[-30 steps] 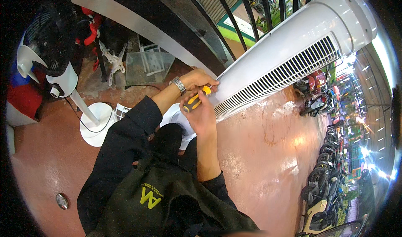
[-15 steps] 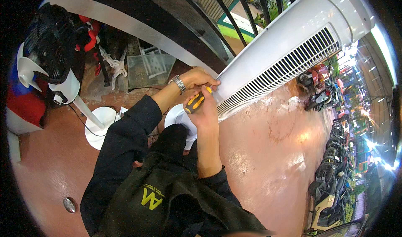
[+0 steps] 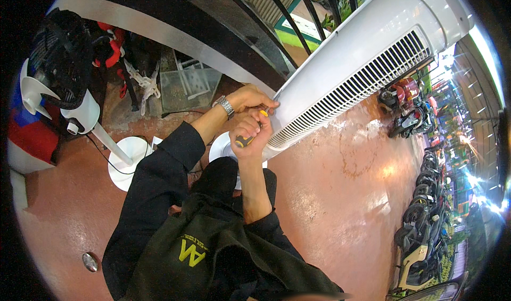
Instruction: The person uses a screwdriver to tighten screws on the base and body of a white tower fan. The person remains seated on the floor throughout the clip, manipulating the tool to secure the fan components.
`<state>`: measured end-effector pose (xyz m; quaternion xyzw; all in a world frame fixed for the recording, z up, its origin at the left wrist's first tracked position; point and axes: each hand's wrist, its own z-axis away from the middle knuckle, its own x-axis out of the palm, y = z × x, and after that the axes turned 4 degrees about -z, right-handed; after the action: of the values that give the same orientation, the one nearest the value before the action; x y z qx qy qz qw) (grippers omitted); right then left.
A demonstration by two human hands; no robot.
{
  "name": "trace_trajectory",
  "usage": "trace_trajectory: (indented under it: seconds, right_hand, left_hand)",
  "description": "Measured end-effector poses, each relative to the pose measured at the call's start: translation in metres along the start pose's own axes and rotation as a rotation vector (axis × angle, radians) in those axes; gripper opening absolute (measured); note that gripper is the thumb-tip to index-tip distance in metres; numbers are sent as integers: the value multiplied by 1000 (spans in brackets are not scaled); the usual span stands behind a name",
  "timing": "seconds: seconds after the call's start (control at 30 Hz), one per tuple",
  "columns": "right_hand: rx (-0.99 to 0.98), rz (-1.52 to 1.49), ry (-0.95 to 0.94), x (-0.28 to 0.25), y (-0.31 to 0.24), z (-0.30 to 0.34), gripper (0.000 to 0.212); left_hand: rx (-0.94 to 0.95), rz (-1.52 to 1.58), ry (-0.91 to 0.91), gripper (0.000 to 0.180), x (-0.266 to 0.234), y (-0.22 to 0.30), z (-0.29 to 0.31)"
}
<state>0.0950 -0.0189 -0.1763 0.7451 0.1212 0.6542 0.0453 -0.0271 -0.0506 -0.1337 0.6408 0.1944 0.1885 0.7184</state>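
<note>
A tall white tower fan with a long slatted grille leans from the middle up to the upper right. Its round white base shows partly beside my knee. My right hand is wrapped round a yellow and black screwdriver, close to the fan's lower side; the shaft and tip are hidden by my hands. My left hand, with a metal watch on its wrist, is closed with its fingertips at the fan's lower left edge. Whether anything small sits in those fingertips cannot be made out.
At the left stands a white pedestal fan with a round base and a cable. A shiny metal dish lies on the reddish floor at lower left. Black railing bars rise behind the tower fan. Several motorcycles line the right.
My right hand has turned on the screwdriver, its fingers now wrapped over the handle, and shifted slightly left. My left hand stays at the fan's edge.
</note>
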Motion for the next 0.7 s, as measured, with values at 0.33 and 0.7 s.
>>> trace_trajectory:
  seconds: [0.33,0.7]
  right_hand:
    - [151,-298,-500,-11,17,-12,15]
    - [-347,558,637,12,50,14,20]
  left_hand:
    - [5,-81,12,36,0,-12,-9]
    - [-7,345,350,41,-73,-106,85]
